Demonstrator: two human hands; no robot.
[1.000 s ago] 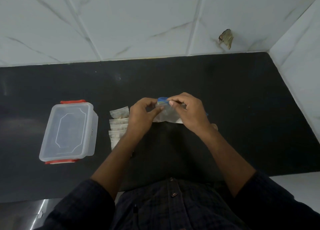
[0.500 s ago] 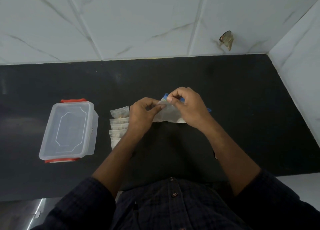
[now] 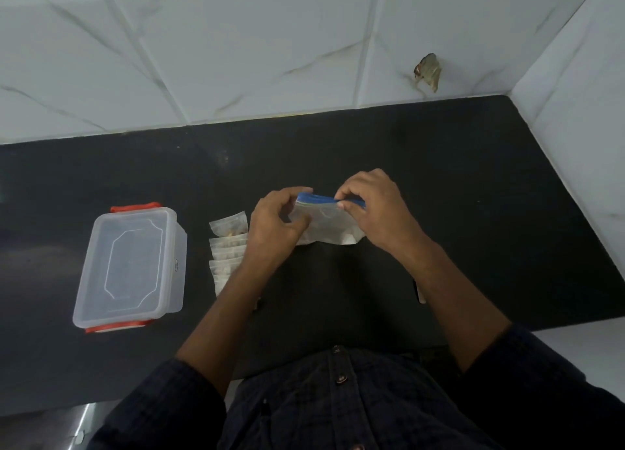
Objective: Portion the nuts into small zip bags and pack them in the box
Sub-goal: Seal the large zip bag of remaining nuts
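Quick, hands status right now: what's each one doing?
Left hand: closed, pinching the left end of the blue-topped zip bag.
Right hand: closed, pinching the same bag's blue strip.

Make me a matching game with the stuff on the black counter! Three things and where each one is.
Things:
1. plastic box
2. small filled bags
3. blue-topped zip bag

Places:
A. held up by both hands
B. lying in a row beside the left hand
C. far left, lid on, orange clips

Pairs: 1-C, 2-B, 3-A. The right hand pinches the blue strip.
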